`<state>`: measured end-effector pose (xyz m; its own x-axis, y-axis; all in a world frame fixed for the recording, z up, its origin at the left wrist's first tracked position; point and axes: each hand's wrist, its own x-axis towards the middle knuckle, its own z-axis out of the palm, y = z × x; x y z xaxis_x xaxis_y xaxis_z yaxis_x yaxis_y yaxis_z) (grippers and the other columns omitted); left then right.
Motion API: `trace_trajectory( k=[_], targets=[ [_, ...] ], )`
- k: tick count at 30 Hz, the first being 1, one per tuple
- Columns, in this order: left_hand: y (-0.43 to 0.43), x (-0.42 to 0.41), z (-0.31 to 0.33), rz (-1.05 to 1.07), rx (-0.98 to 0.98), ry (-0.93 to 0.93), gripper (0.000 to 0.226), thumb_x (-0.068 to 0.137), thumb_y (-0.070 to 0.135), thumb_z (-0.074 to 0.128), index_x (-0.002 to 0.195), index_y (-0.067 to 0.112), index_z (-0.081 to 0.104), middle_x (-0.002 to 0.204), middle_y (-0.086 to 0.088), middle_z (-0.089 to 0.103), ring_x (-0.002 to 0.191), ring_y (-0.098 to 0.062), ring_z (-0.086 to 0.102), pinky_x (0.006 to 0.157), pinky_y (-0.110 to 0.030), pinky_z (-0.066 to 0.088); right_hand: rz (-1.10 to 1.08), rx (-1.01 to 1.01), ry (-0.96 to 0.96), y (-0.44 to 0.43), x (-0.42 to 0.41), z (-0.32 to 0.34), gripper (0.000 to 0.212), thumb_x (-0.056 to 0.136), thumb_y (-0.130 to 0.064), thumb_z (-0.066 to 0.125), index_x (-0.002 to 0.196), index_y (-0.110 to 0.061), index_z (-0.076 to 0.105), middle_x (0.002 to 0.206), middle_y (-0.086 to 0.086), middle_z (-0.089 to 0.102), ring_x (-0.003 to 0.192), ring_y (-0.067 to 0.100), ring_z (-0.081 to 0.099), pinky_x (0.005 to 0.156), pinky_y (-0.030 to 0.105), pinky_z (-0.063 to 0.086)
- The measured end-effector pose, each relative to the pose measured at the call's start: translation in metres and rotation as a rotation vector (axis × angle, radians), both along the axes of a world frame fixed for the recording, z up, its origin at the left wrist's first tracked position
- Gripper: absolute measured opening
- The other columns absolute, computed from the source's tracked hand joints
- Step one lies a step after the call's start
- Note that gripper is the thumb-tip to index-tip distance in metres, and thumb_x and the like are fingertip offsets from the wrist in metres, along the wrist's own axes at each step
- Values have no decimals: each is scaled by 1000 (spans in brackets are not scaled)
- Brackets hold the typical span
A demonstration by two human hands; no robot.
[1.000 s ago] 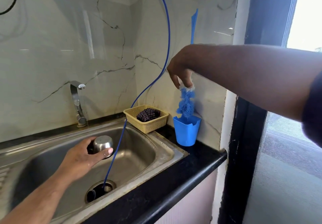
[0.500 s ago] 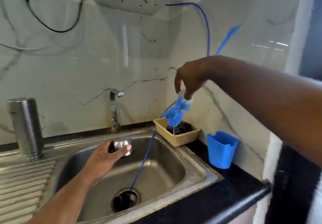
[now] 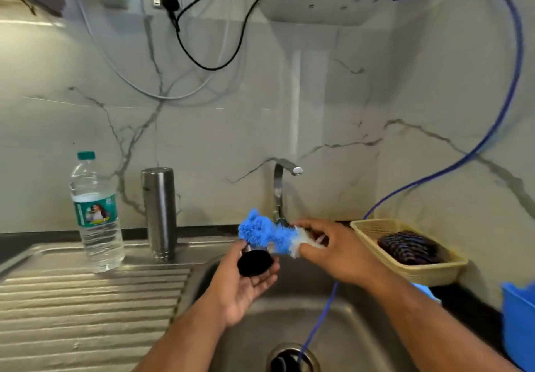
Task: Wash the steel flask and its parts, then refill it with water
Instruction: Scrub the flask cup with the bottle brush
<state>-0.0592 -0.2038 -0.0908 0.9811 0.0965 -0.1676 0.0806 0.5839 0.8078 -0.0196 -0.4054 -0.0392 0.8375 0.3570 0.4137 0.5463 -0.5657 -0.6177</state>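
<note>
Your right hand (image 3: 335, 251) has brought the brush (image 3: 259, 231) down from above the basket and across to your left hand (image 3: 243, 287), and the cap (image 3: 254, 263) you hold there has turned over, so its black inner face now shows instead of the steel top.

Your left hand lies palm up over the sink (image 3: 362, 328), with thumb and fingers curled round the cap's rim. Your right hand, just to the right of it, grips the brush at the white end of its bristles, fingers wrapped round it. The blue bristle head points left and lies along the cap's far edge; whether it touches the cap you cannot tell.

Well to the left of your left hand the steel flask (image 3: 159, 212) stands upright on the ribbed drainboard (image 3: 86, 299), apart from both hands. A plastic water bottle (image 3: 97, 215), partly full, stands just beyond it, further left.

Behind your hands rises the tap (image 3: 282, 189). To the right of your right hand sits the yellow basket (image 3: 411, 270) with a dark scrubber (image 3: 408, 248) in it, and further right a blue cup (image 3: 519, 322) at the frame's edge. A thin blue hose (image 3: 492, 145) passes under your right forearm into the drain (image 3: 292, 358) below both hands.
</note>
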Motion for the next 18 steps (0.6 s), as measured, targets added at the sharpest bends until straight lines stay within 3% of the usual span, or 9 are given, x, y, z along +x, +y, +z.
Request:
trace_trajectory(
  k=[4, 9, 14, 18],
  targets=[
    [1, 13, -9, 59, -117, 29, 58, 103, 51, 41, 118, 0, 66, 92, -22, 68, 73, -28, 63, 75, -44, 55, -28, -32, -95, 5, 10, -23, 49, 85, -44, 71, 133, -51, 61, 111, -14, 70, 93, -3, 62, 79, 4, 41],
    [0, 19, -14, 87, -124, 48, 55, 105, 42, 33, 114, 1, 67, 89, -22, 72, 73, -29, 62, 77, -44, 53, 10, 16, -96, 3, 6, -36, 46, 88, -42, 71, 132, -50, 63, 120, -31, 67, 108, -19, 56, 84, -1, 39],
    [0, 18, -16, 117, -74, 2, 47, 106, 40, 40, 122, 5, 66, 103, -21, 75, 86, -30, 67, 77, -42, 54, 47, -9, -98, 3, 1, -38, 50, 87, -53, 66, 137, -52, 59, 125, -31, 65, 113, -15, 57, 92, 9, 45],
    [0, 12, -12, 129, -96, -26, 48, 102, 44, 50, 122, 4, 65, 101, -22, 75, 85, -29, 69, 82, -42, 56, -23, 55, -92, 5, -1, -43, 53, 85, -59, 61, 138, -56, 54, 122, -25, 65, 108, -8, 59, 92, 20, 51]
  ],
)
